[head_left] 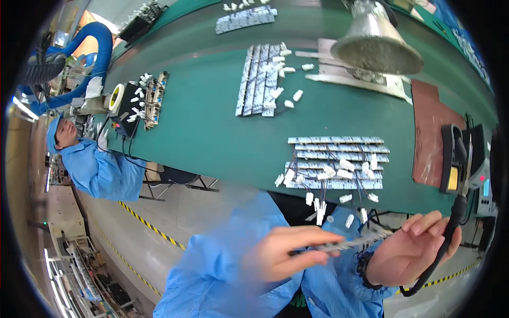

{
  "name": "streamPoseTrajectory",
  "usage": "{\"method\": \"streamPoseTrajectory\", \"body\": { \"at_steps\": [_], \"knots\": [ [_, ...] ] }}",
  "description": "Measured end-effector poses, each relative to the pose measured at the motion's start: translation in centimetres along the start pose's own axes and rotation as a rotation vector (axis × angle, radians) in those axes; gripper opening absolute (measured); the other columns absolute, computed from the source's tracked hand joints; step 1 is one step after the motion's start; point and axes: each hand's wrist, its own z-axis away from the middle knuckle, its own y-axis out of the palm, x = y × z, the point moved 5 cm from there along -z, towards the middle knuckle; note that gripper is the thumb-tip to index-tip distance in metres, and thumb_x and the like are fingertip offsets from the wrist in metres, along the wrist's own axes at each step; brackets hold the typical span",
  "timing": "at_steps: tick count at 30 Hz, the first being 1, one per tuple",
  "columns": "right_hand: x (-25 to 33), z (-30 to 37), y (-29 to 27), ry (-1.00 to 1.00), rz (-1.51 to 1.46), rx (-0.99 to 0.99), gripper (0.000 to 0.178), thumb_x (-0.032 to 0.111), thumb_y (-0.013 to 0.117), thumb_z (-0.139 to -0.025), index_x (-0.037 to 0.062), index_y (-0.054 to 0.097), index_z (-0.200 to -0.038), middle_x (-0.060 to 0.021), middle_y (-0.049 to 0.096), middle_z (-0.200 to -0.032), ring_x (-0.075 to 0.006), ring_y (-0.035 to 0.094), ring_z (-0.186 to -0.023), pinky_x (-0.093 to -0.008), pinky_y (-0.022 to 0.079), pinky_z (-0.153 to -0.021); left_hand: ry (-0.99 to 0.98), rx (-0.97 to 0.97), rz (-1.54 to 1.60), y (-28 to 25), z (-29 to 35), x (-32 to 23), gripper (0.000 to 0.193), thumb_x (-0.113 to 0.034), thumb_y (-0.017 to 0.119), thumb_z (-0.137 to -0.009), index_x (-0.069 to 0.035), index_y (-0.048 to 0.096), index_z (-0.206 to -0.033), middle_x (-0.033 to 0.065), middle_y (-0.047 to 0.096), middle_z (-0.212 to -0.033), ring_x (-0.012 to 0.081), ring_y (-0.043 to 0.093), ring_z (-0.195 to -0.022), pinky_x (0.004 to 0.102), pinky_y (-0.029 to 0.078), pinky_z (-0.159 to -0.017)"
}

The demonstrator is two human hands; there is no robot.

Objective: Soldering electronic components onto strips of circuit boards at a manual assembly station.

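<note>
In my left hand (294, 252), thumb and fingers pinch a thin narrow circuit board strip (360, 241) held in front of my body. The strip points toward my right wrist and is somewhat blurred. My right hand (411, 252), palm turned up with curled fingers, holds a black-handled soldering iron (457, 212). Its metal shaft points away over the table and its cable loops down past the palm. Beyond my hands lie several parallel circuit board strips (339, 148) with dark wires and white connectors (344, 165); some connectors hang at the table's near edge.
A soldering iron stand (452, 143) and station (485, 185) sit right, beside a brown mat (427, 132). A metal fume hood (376, 45) hangs above. More strips (257, 79) lie farther back on the green table (207, 106). A person in blue (101, 169) sits at left.
</note>
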Motion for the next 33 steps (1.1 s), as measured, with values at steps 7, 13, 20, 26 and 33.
{"method": "streamPoseTrajectory", "body": {
  "at_steps": [7, 13, 20, 26, 33],
  "knots": [
    [-2.8, -2.2, -4.4, -0.017, 0.181, -0.056, 0.03, 0.016, 0.037, -0.102, 0.0028, 0.044, -0.128, -0.0088, 0.043, -0.084, -0.0164, 0.046, -0.07, -0.0267, 0.039, -0.055, 0.224, -0.777, 0.23, -14.7, -0.3, -3.1, 0.032, -0.018, 0.053, -0.097, 0.004, 0.055, -0.119, 0.0086, 0.061, -0.081, 0.0183, 0.064, -0.076, 0.0266, 0.051, -0.066],
    [-6.4, -2.0, -5.7, 0.085, 0.377, -0.095, 0.025, 0.013, 0.044, -0.101, -0.0032, 0.049, -0.119, -0.0095, 0.05, -0.078, -0.0131, 0.047, -0.067, -0.0246, 0.038, -0.055, 0.126, -0.781, 0.148, -28.1, -8.4, 0.1, 0.03, -0.019, 0.055, -0.098, 0.004, 0.058, -0.118, 0.004, 0.062, -0.083, 0.01, 0.058, -0.071, 0.0233, 0.048, -0.062],
    [-9.3, -0.4, -8.1, 0.081, 0.516, -0.042, 0.022, 0.008, 0.044, -0.101, -0.0025, 0.05, -0.119, -0.0069, 0.051, -0.08, -0.0095, 0.044, -0.065, -0.0226, 0.037, -0.054, 0.064, -0.819, -1.119, -28.5, -11.1, 4.1, 0.031, -0.013, 0.064, -0.089, 0.002, 0.062, -0.116, 0.0107, 0.06, -0.099, 0.0215, 0.058, -0.081, 0.0306, 0.049, -0.078],
    [-9.6, 0.6, -8.2, -0.138, 0.649, 0.029, 0.017, 0.005, 0.044, -0.098, -0.0009, 0.049, -0.113, -0.0064, 0.038, -0.075, -0.0133, 0.038, -0.064, -0.0277, 0.029, -0.057, -0.012, -0.82, -0.893, -27.5, -11.8, 3.2, 0.029, -0.011, 0.064, -0.089, 0.003, 0.062, -0.115, 0.0107, 0.061, -0.102, 0.0164, 0.058, -0.081, 0.0296, 0.05, -0.072],
    [-9.9, 0.5, -8.1, -0.19, 0.717, 0.065, 0.018, 0.003, 0.045, -0.096, -0.0008, 0.049, -0.113, -0.0066, 0.037, -0.076, -0.015, 0.039, -0.065, -0.0286, 0.028, -0.057, 0.339, -0.667, -1.081, -18.9, -10.2, -5.3, 0.028, -0.001, 0.06, -0.084, 0.002, 0.063, -0.112, 0.0169, 0.061, -0.101, 0.0287, 0.061, -0.09, 0.0363, 0.048, -0.081]
  ]
}}
